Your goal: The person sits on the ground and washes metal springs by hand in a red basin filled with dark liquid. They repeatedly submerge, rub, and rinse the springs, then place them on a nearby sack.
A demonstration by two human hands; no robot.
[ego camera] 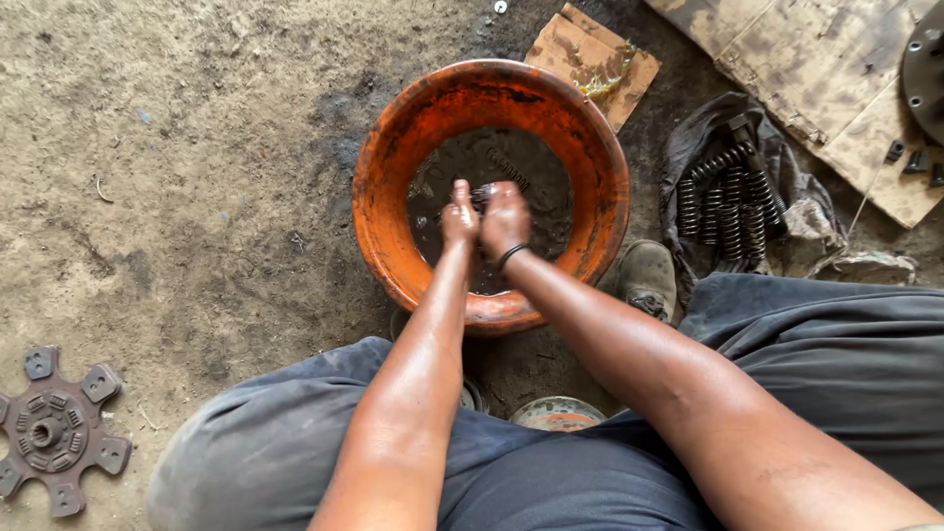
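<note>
Working low over the ground, we have both hands inside the orange basin (379,177), which holds a shallow pool of dark, dirty liquid. Our left hand (458,222) and right hand (504,218) are pressed together, and between them they close on a small metal part (483,193); only a shiny bit of it shows above the fingers, so we cannot tell what kind of part it is. The right wrist carries a dark band (511,255).

On the right, well apart from the basin, a group of dark coil springs (726,202) lies on a dark cloth (796,197). We judge that they are not yet washed, but the picture does not make it sure. A clutch disc (54,430) with several pads lies on the dirt floor (177,147) at the far left, untouched. Pieces of stained cardboard (590,54) lie behind the basin, and our shoe (646,278) stands just beside its rim.

So, as we judge it, the washing of this one part is in hand, and the other parts seem to be waiting.
</note>
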